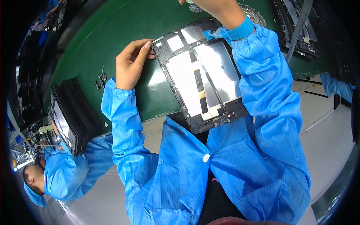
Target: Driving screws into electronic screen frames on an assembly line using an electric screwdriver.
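Note:
An opened tablet lies tilted on the green table in front of me, its near end reaching past the table edge over my lap. Silver-white battery panels, a dark flex strip and circuit boards show inside it. My left hand pinches the tablet's far left corner between thumb and fingers. Stretched over the far right end of the tablet, my right hand is cut off by the upper picture edge. Its fingers are mostly hidden, close to a round clear-and-metal object. A blue wrist strap circles that wrist.
A dish of small metal parts sits beyond my right wrist. Small black pieces lie left of my left hand. Black tablet housings are stacked at left, more at far right. A co-worker sits at left; another blue sleeve shows right.

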`<state>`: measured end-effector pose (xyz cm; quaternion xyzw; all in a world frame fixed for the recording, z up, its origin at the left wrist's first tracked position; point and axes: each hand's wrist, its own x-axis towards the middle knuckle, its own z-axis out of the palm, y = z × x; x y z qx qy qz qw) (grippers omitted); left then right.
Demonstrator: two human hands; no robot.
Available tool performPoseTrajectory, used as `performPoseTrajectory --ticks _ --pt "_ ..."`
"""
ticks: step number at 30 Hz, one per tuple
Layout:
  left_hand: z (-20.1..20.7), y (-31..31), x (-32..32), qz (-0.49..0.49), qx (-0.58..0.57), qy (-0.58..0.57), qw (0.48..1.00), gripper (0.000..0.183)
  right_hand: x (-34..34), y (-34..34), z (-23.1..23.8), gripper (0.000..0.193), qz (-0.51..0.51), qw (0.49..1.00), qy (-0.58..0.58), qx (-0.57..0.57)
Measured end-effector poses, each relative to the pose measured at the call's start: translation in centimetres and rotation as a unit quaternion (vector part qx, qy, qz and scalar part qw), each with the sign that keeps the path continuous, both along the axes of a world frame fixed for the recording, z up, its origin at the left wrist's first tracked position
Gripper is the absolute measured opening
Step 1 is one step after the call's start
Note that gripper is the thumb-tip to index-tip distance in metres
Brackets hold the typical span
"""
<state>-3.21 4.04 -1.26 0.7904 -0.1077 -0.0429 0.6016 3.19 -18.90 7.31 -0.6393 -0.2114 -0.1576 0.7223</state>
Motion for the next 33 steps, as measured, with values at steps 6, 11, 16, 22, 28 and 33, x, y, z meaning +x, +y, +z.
performPoseTrajectory --ticks 6,11,16,22,28,33 --pt "-0.1 0.1 -0.4 0.002 -0.006 0.012 1.000 0.022 -0.7 0.3 0.5 0.020 0.014 1.000 0.018 0.016" --pt "0.0 -0.2 -0.4 0.007 -0.006 0.037 0.999 0.024 -0.9 -0.1 0.5 0.021 0.015 0.999 0.022 0.023" --pt "0.3 -0.1 -0.6 0.016 -0.020 0.054 0.998 0.027 -0.4 0.1 0.1 0.020 0.019 1.000 0.016 0.013" --pt "5.0 -6.5 -12.3 0.220 0.252 0.079 0.939 0.059 0.7 -1.5 1.0 0.020 -0.014 1.000 0.013 0.013" --pt "5.0 -10.9 -17.0 0.213 0.269 0.078 0.936 0.081 4.2 -6.4 0.5 0.041 -0.131 0.970 -0.077 -0.192" --pt "5.2 -8.7 -17.2 0.211 -0.044 0.219 0.952 0.030 2.8 -7.9 2.3 0.034 -0.214 0.968 -0.066 -0.114"
